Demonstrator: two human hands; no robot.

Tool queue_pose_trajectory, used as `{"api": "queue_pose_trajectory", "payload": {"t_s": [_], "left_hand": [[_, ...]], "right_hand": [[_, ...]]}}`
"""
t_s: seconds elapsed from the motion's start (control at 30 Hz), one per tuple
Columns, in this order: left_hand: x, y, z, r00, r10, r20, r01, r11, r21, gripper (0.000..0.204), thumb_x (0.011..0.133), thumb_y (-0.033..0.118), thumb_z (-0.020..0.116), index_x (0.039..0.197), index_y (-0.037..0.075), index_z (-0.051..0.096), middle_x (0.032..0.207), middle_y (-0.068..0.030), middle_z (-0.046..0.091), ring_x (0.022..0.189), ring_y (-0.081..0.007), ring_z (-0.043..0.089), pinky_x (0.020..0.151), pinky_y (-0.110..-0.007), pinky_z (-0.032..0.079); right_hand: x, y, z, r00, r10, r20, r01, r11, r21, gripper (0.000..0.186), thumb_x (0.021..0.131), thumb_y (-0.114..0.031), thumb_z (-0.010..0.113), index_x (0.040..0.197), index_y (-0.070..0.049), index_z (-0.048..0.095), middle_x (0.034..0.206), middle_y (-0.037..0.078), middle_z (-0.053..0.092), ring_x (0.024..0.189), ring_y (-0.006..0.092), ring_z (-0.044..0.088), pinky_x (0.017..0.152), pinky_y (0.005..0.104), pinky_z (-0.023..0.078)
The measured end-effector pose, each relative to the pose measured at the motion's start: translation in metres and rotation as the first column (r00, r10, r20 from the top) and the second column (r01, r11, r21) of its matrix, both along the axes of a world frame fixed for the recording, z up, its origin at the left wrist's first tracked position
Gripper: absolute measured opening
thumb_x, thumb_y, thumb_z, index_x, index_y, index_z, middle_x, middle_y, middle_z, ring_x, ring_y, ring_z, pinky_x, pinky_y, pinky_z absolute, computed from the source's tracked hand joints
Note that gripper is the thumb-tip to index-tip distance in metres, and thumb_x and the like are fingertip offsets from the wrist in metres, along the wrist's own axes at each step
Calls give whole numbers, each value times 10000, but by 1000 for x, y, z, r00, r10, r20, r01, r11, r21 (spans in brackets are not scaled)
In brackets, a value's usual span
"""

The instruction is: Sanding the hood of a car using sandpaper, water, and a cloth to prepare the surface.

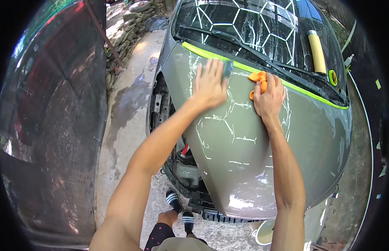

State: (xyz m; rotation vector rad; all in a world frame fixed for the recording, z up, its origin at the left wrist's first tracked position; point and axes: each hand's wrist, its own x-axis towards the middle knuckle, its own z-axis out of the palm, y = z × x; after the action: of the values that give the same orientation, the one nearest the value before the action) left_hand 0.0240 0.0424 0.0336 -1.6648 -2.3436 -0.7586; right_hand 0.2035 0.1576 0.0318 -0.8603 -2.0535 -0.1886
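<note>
The grey-green car hood (244,167) spreads out in front of me, marked with broken white hexagon-like lines. My left hand (210,85) presses on its far left part, fingers stretched over a dark blue-grey flat pad (228,68). Most of that pad is hidden under the palm, so its exact kind does not show. To its right, my right hand (269,98) grips a bunched orange cloth (258,77) and rests against the hood. Yellow-green masking tape (211,54) runs along the hood's rear edge, just beyond both hands.
Beyond the tape are wiper arms (248,48) and a windshield (244,25) with white hexagon lines. A pale yellow roll (317,52) and a tape roll (332,78) lie there. The left fender area (161,104) is exposed. A bucket (265,233) stands below the front; dark sheeting (52,125) hangs left.
</note>
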Motion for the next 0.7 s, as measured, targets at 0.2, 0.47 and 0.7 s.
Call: {"api": "queue_pose_trajectory", "payload": {"t_s": [0.2,0.47,0.7], "left_hand": [[54,-46,-38,998,-66,-5,66,986,154,675,1005,336,461,1556,-29,323,1623,-243,317,1546,-375,229,1254,-566,139],[50,-112,-62,940,250,231,-286,948,137,668,1028,296,441,1547,-99,298,1632,-300,262,1546,-447,182,1247,-573,138],[2,-97,-59,870,383,309,-450,874,183,708,1016,327,451,1557,-96,281,1626,-326,249,1547,-440,177,1255,-555,108]], "right_hand": [[5,2,-2,999,50,-19,-51,997,-65,382,911,-198,683,1245,-23,627,1201,199,623,1102,390,619,937,477,505],[5,4,-1,998,57,-19,-59,993,-103,358,920,-187,676,1229,-8,647,1183,204,628,1080,394,633,929,468,510],[7,4,3,996,90,29,-86,991,-106,346,940,-172,659,1242,-5,633,1165,210,628,1058,385,623,943,451,497]]}}
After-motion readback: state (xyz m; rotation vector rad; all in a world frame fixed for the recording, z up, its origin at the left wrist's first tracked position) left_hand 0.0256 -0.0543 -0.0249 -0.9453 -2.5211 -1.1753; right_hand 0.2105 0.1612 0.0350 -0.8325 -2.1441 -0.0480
